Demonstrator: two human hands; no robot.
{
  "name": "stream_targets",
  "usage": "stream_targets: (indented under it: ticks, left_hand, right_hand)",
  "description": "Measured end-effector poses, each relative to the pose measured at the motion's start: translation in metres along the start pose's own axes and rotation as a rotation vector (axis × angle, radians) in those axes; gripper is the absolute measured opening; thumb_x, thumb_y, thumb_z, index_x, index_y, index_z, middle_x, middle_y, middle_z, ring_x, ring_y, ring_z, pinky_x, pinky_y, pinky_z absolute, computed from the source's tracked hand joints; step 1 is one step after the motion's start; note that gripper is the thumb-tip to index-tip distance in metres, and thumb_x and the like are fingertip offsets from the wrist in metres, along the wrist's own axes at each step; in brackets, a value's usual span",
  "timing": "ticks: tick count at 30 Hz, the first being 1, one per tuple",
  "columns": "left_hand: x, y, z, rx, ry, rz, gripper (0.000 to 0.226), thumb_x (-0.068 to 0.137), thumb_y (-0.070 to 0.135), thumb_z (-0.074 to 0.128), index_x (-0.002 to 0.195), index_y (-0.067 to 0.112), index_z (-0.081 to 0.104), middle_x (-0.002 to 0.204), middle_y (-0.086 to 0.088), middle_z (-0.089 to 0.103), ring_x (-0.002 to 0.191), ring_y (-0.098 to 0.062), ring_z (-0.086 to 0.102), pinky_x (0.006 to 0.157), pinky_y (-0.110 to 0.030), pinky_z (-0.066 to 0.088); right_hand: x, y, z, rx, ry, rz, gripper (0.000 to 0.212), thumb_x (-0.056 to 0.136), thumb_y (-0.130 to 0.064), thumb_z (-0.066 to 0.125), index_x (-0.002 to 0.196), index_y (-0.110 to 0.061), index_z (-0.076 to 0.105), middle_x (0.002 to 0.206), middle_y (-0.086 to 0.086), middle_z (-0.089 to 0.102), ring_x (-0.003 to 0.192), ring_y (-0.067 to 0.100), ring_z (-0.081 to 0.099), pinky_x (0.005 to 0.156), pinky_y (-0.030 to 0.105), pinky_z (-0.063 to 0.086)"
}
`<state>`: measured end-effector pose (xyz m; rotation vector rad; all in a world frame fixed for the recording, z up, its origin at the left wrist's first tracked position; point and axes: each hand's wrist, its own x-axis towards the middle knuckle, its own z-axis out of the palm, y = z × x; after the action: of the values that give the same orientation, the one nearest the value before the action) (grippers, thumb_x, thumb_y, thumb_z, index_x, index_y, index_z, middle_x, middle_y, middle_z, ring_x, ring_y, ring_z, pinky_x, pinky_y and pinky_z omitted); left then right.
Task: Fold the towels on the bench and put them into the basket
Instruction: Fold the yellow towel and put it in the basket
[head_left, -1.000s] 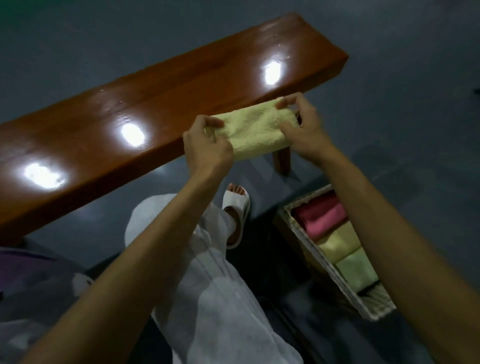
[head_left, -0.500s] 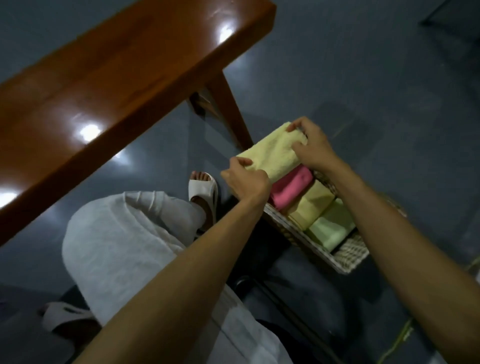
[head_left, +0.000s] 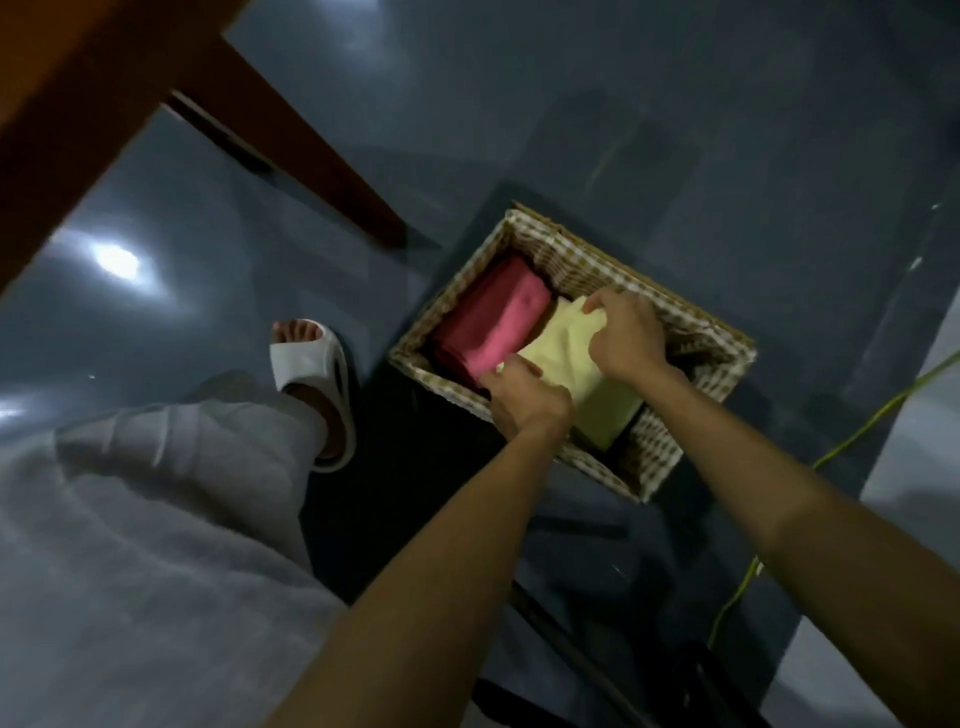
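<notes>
1. Both our hands are gripping the folded yellow towel (head_left: 569, 356): our left hand (head_left: 524, 397) is pinching its near end and our right hand (head_left: 626, 338) is pinching its far end.
2. We are holding that yellow towel down inside the basket (head_left: 670, 457), where it is lying against a folded pink towel (head_left: 498, 322). Whether it is resting fully on what is beneath it, we cannot tell.
3. Around it, the basket is standing on the dark floor (head_left: 571, 104), near the table (head_left: 78, 104) leg, with our sandalled foot (head_left: 311, 364) close by and a green cable (head_left: 857, 431) trailing past.
4. We are judging this towel as nearly done, with only the letting go left. Just a corner of the table is showing, so we cannot tell whether more towels are waiting there.
</notes>
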<state>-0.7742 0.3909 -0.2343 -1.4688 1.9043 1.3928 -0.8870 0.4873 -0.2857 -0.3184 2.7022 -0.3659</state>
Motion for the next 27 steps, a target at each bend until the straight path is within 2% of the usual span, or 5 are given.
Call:
stream_targets:
  ticks: [7,13,19,22,27]
  left_hand:
    - [0.035,-0.004,0.031,0.158,-0.018,-0.065,0.053,0.087,0.014,0.074,0.135,0.007,0.052,0.142,-0.016,0.042,0.116,-0.037,0.059,0.1,-0.039,0.049]
    - [0.059,-0.007,0.037,0.305,-0.071,-0.121,0.056,0.091,0.027,0.073,0.139,0.008,0.051,0.146,-0.018,0.035,0.117,-0.035,0.06,0.099,-0.038,0.049]
    - [0.051,-0.03,0.041,0.987,0.122,0.449,0.037,0.086,0.039,0.069,0.116,0.02,0.061,0.13,-0.011,0.04,0.11,-0.032,0.044,0.089,-0.046,0.038]
    - [0.056,-0.044,0.043,1.044,-0.063,0.582,0.059,0.082,0.041,0.072,0.133,0.021,0.048,0.139,-0.009,0.04,0.123,-0.032,0.041,0.097,-0.051,0.039]
    - [0.072,-0.037,0.035,1.045,-0.346,0.444,0.066,0.093,0.04,0.06,0.15,0.02,0.033,0.153,-0.008,0.03,0.137,-0.037,0.036,0.109,-0.056,0.034]
  right_hand:
    - [0.005,0.017,0.052,-0.097,0.317,-0.2,0.051,0.069,0.016,0.058,0.108,-0.012,0.075,0.091,0.009,0.059,0.09,0.032,0.053,0.068,0.04,0.045]
    - [0.024,0.029,0.085,-0.063,0.297,-0.212,0.037,0.081,0.012,0.059,0.112,-0.004,0.072,0.096,0.017,0.063,0.091,0.039,0.059,0.074,0.045,0.055]
    - [0.027,0.036,0.079,-0.334,0.317,-0.392,0.022,0.092,-0.012,0.058,0.11,-0.011,0.07,0.109,0.016,0.06,0.096,0.036,0.055,0.075,0.045,0.039]
    - [0.028,0.032,0.076,-0.238,0.171,-0.352,0.032,0.09,-0.008,0.059,0.121,-0.006,0.066,0.104,0.02,0.054,0.092,0.039,0.054,0.068,0.043,0.047]
    - [0.03,0.041,0.073,-0.03,-0.132,-0.263,0.062,0.087,-0.008,0.06,0.148,-0.008,0.049,0.121,0.02,0.045,0.112,0.037,0.047,0.1,0.043,0.044]
